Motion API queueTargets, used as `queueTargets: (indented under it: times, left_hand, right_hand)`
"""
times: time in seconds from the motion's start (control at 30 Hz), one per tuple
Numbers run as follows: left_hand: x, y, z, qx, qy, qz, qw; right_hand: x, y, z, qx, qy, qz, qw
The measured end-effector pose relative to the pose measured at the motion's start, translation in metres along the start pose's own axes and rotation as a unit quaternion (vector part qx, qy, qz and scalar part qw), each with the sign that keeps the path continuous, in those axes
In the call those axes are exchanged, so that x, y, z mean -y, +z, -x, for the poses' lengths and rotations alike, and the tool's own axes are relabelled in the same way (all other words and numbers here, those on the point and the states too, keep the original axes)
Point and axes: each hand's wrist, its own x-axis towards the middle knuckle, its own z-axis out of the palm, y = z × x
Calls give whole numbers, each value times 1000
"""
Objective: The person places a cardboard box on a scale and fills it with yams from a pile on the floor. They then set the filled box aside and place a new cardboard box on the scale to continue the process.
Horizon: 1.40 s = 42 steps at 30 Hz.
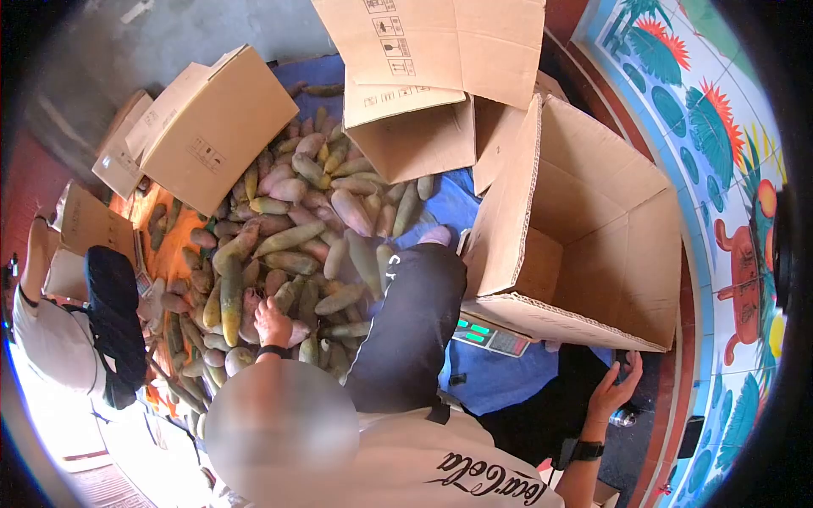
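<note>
A large heap of long, plump produce (292, 262), green, yellowish and pinkish, lies on the floor; its exact kind I cannot make out. My left hand (273, 326), with a dark band at the wrist, reaches down into the heap, fingers stretched out over pinkish pieces. Whether it grips one is not clear. My right hand (611, 391), below a black watch, is off to the right near the lower corner of a big open carton (593, 212). Its fingers are extended beside something dark. That carton stands on a scale (489, 336) with lit green displays.
Several cartons surround the heap: one at the upper left (220, 127), one with raised flaps (415, 127) at the top. Blue sheeting (500, 381) and orange sheeting (174, 245) cover the floor. Another person (63, 339) stands at left by a small carton (89, 237). A tiled wall (720, 169) borders the right.
</note>
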Motion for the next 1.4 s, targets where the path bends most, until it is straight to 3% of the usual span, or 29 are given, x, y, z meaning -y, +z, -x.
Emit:
queueTargets:
  times: [0.03,0.1,0.33,0.43,0.57,0.7,0.77,0.83,0.87,0.9,0.97,1.03,1.13,1.2,1.23,1.37,1.4]
  left_hand:
    - [4,3,2,2,0,0,1000]
    - [11,7,6,17,-102,43,994]
    - [4,-15,14,63,-140,-38,987]
    - [22,7,1,108,-168,-29,979]
    - [34,17,3,108,-113,-41,987]
    - [9,-4,15,133,-74,0,988]
    - [29,41,-9,109,-45,46,992]
    - [32,62,-35,182,129,-15,975]
    - [28,59,-34,246,22,243,938]
    - [13,42,-25,243,26,241,939]
    - [-21,9,-9,293,-137,530,784]
    - [-50,-13,-4,300,-131,539,776]
    - [-98,-62,10,284,-83,591,751]
    - [-134,-111,30,245,20,575,780]
    - [-149,-135,43,244,23,576,780]
    - [-201,-210,87,215,256,593,733]
    - [-212,-218,95,214,257,592,733]
  right_hand:
    - [-1,0,0,0,-1,1,1000]
    - [0,0,0,3,1,-2,1000]
    - [-3,2,1,-3,19,-23,1000]
    - [0,3,1,-8,19,-20,1000]
    - [6,3,0,-10,31,-20,999]
    - [0,5,1,-16,34,-19,999]
    - [0,5,0,-18,38,-16,999]
    - [3,4,0,-14,27,-10,999]
    - [4,4,0,-20,31,-11,999]
    - [5,3,0,-19,25,-9,999]
    - [6,3,0,-22,21,-9,999]
    - [7,1,-1,-23,2,-11,1000]
    - [9,0,-2,-30,-1,-5,1000]
    - [8,0,-1,-35,-6,6,999]
    - [8,0,-1,-36,-12,16,999]
    - [8,-1,-1,-40,-13,-4,999]
    - [8,-1,-1,-43,-15,-3,999]
